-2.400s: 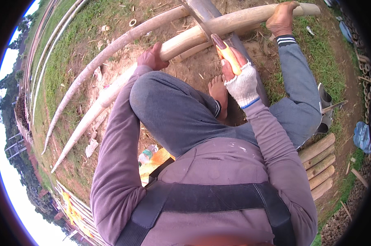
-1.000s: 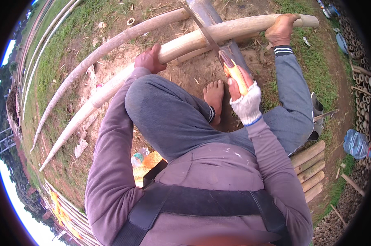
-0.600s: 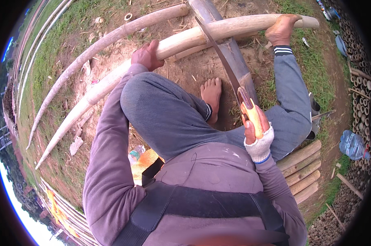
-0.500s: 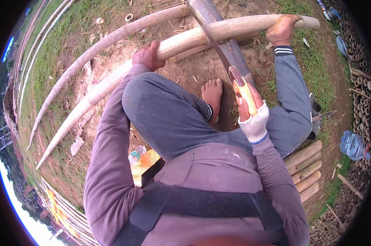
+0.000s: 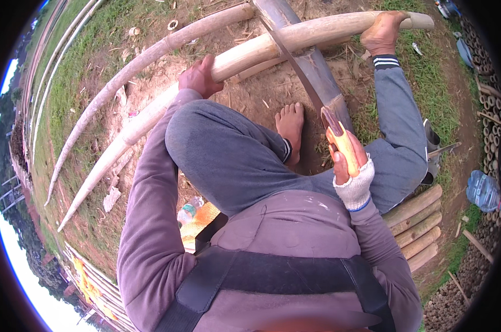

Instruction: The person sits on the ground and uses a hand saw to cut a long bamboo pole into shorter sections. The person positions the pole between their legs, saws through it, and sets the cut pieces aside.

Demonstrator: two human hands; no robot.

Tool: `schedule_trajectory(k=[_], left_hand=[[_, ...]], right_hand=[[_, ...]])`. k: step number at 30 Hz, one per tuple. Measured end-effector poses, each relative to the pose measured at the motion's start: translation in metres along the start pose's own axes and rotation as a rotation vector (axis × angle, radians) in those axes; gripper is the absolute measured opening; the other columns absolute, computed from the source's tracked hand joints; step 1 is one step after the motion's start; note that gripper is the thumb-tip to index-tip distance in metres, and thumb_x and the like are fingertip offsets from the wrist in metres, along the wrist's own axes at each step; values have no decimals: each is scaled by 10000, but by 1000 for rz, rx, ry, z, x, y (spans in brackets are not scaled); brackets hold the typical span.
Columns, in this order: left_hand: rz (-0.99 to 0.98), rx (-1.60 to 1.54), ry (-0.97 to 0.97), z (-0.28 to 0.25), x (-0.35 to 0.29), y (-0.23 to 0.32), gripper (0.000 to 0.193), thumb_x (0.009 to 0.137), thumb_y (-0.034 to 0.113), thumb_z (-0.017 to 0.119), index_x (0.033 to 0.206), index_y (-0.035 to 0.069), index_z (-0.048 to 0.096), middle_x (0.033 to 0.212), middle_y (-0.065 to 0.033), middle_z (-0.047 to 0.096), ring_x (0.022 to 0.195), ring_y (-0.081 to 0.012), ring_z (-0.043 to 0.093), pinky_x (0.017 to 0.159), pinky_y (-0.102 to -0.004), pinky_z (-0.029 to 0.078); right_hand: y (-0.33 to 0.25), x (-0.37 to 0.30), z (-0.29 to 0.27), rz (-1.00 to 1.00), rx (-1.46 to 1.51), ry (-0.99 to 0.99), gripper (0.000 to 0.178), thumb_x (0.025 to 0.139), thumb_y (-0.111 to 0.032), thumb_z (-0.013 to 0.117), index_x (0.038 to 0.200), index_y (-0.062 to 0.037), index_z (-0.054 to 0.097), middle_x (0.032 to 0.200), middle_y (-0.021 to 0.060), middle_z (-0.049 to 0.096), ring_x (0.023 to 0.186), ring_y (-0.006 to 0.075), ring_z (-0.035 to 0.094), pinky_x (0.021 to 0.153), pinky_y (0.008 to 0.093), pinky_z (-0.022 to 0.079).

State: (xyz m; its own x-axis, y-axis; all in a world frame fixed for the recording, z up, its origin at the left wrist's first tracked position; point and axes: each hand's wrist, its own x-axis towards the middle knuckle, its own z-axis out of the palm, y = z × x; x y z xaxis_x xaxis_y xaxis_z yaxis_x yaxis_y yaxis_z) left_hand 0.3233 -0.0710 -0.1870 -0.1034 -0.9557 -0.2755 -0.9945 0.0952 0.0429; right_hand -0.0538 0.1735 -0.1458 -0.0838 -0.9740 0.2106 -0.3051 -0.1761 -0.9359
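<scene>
A thick pale bamboo pole (image 5: 244, 60) lies slantwise before me, across a greyish bamboo log (image 5: 323, 74). My left hand (image 5: 198, 78) is closed round the pole, left of the saw. In a fingerless white knit glove, my right hand (image 5: 353, 166) grips the orange and brown handle of a handsaw (image 5: 301, 74). Its long dark blade crosses the pole near where it rests on the log; how deep the teeth sit cannot be told. My bare foot (image 5: 382, 34) presses on the pole near its right end.
Another bamboo pole (image 5: 134, 69) lies beyond, on the left. Cut bamboo lengths (image 5: 419, 235) lie by my right side. A large blue water bottle (image 5: 481, 191) stands at the right, near stacked bamboo pieces (image 5: 491, 119). A small clear bottle (image 5: 189, 209) sits by my left hip.
My right hand has drawn the saw back toward me and to the right, the blade still across the pole. My left hand keeps its hold; the view has shifted slightly.
</scene>
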Motion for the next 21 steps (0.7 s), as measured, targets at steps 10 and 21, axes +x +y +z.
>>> schedule_trajectory(k=[10, 21], left_hand=[[68, -15, 70, -14, 14, 5, 745, 711, 384, 896, 1348, 202, 554, 1236, -168, 721, 1116, -379, 740, 951, -511, 599], [88, 9, 33, -12, 17, 18, 865, 739, 424, 863, 1503, 220, 511, 1263, -159, 733, 1139, -359, 737, 974, -484, 589]], right_hand=[[11, 99, 46, -191, -131, 142, 411, 989, -176, 738, 1323, 52, 663, 1135, 220, 768, 1004, 346, 770, 890, 394, 594], [11, 170, 79, -160, -205, 174, 401, 975, -216, 756, 1309, -3, 695, 1079, 231, 764, 974, 374, 760, 839, 409, 586]])
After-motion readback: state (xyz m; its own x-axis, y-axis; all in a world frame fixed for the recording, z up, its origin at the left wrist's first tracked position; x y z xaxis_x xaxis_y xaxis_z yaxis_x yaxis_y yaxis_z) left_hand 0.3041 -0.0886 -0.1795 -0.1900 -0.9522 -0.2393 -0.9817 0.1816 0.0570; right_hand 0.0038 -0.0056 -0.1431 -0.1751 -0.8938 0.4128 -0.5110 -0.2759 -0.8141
